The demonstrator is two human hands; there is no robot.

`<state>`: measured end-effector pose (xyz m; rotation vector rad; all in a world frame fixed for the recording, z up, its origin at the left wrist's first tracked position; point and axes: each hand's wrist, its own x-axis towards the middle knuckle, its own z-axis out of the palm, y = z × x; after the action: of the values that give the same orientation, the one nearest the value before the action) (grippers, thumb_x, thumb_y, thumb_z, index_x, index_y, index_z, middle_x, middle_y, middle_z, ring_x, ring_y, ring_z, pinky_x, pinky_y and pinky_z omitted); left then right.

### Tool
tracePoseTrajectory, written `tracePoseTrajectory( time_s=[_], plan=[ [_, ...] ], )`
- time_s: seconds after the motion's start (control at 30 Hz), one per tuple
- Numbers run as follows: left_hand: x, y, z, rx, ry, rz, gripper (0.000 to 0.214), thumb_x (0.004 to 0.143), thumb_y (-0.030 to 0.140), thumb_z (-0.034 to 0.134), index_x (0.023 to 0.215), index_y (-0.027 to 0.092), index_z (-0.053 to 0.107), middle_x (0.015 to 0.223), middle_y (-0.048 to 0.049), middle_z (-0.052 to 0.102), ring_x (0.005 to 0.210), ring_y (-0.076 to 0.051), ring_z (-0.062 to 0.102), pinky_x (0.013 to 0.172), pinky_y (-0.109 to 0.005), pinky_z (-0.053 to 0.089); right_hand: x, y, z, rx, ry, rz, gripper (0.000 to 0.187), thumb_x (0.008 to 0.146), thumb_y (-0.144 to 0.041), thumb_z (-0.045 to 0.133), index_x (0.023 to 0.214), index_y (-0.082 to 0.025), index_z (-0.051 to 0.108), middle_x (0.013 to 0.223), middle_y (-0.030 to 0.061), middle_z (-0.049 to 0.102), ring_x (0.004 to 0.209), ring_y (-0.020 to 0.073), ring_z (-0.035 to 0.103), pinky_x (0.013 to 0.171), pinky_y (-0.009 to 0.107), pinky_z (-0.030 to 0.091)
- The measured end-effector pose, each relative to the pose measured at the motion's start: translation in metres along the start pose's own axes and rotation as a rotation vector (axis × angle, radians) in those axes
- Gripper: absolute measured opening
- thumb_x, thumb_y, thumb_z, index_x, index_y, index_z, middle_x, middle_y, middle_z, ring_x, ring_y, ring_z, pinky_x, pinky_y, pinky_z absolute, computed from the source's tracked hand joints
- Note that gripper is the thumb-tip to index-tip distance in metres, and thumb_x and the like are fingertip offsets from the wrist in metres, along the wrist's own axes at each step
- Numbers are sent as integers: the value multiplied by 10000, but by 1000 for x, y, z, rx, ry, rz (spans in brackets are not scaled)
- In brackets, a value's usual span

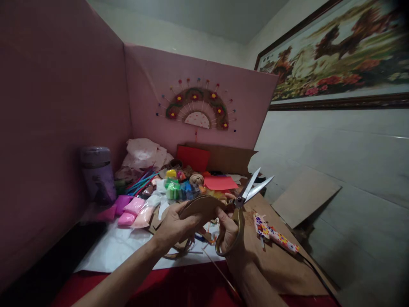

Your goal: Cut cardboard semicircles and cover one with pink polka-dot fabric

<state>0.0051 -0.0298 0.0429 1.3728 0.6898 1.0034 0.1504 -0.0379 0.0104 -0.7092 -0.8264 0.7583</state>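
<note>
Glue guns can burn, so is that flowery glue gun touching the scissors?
Apart. The head view shows a strip of brown board between the flowery glue gun and the scissors, which the right hand holds.

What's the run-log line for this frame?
left grip: holds curved cardboard piece | right grip: holds scissors, blades open, pointing away from person | right side: patterned glue gun on brown board

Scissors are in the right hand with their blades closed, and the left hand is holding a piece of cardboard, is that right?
Not quite: the blades are spread open, as the head view shows. The scissors are indeed in the right hand, and the left hand is holding a piece of cardboard.
</note>
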Motion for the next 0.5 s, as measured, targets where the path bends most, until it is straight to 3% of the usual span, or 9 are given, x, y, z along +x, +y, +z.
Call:
tracePoseTrajectory(
  time_s=[0.17,0.33,0.5],
  plan=[
    [-2,1,-2,-83,10,24,441,699,356,678,1049,101,591,793,-93,683,621,-224,669,432,-224,484,-6,-4,4,-97,38,-29,471,733,-268,646,1163,-255,453,881,-1,569,784,182,594,770,360,472],
    [-1,-2,-2,-68,134,-45,534,637,351,734,1070,90,562,799,-113,687,617,-256,674,403,-231,479,-10,-1,0,-331,50,-153,418,745,-307,641,1120,-224,475,859,7,554,786,183,563,757,351,449],
    [-1,-7,-5,-150,163,-97,545,649,332,728,1108,107,541,805,-109,685,558,-235,664,327,-202,427,-11,4,-1,-297,0,-126,428,758,-316,631,1138,-225,457,885,15,552,788,181,567,746,347,462]
  ],
)
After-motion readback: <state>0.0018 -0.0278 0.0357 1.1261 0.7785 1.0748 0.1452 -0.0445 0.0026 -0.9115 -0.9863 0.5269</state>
